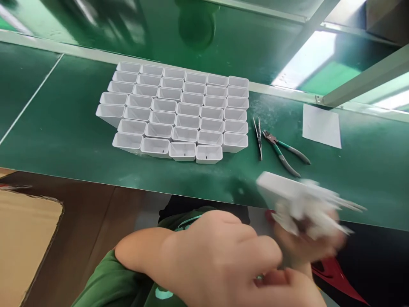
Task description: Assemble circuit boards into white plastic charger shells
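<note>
Left hand (236, 256) curls, hold unclear; right hand (308, 243) grips one white container (275, 186); one tweezers (258, 138), one pliers (280, 151) nearby.

Container block (179, 111): pale plastic, smooth, satin-matt. Worktop (73, 123) under it: green, smooth, soft sheen, pale scuffs near the block's right edge. Right of block: tweezers (259, 140), metallic, thin glints; pliers (280, 157), dull metal head, smooth-looking coated grips; farther right, paper-like sheet (321, 126), matt. Well left and nearer the wearer: cardboard (28, 243), matt brown, ragged-edged.
</note>
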The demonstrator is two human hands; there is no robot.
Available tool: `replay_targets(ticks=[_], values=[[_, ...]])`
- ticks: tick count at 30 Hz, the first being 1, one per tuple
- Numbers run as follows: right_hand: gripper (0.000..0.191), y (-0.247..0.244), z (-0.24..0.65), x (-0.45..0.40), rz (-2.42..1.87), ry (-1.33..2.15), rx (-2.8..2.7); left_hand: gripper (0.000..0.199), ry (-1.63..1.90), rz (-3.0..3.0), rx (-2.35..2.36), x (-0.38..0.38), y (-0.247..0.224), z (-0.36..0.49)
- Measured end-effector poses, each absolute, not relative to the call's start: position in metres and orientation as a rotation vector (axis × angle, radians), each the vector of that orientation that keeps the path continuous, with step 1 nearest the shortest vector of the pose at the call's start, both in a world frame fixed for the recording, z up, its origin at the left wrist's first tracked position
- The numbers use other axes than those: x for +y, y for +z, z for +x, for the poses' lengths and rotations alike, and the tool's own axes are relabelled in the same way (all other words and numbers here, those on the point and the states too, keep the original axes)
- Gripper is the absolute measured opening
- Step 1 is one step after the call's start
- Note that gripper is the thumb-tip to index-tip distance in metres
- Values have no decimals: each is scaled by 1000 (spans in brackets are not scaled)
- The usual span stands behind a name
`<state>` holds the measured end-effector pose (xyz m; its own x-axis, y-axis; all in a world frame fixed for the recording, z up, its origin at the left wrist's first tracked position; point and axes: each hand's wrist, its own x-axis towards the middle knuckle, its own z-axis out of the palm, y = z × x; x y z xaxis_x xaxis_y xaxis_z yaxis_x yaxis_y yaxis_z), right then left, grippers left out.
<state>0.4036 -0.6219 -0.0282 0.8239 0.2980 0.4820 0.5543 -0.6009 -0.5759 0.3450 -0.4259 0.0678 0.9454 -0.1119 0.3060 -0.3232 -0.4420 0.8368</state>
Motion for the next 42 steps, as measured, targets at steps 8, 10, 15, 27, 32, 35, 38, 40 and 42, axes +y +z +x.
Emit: replay_targets(ticks=[8, 10, 15, 27, 32, 35, 38, 40, 42], values=[[23, -26, 408, -613, -2355, -444, -725, 8, 262, 2182, -812, -391, 41, 370], [27, -24, 405, -618, -2330, -510, -724, 8, 307, 2175, -732, -393, 32, 367], [26, -28, 408, -619, -2336, -465, -789, 12, 266, 2159, -627, -389, 22, 358], [37, 6, 381, -580, -1240, 238, -22, 66, 650, 1983, -591, -397, 1, 371], [22, 32, 371, -552, -624, 631, 263, 78, 590, 1965, -567, -399, 6, 377], [21, 38, 373, -549, -499, 660, 294, 76, 537, 1994, -529, -398, 8, 375], [20, 38, 374, -549, -478, 668, 301, 73, 512, 1988, -499, -399, 7, 373], [18, 36, 374, -549, -465, 669, 293, 71, 494, 1983, -486, -399, 6, 373], [18, 35, 374, -549, -446, 664, 272, 71, 481, 1982, -482, -399, 5, 372]])
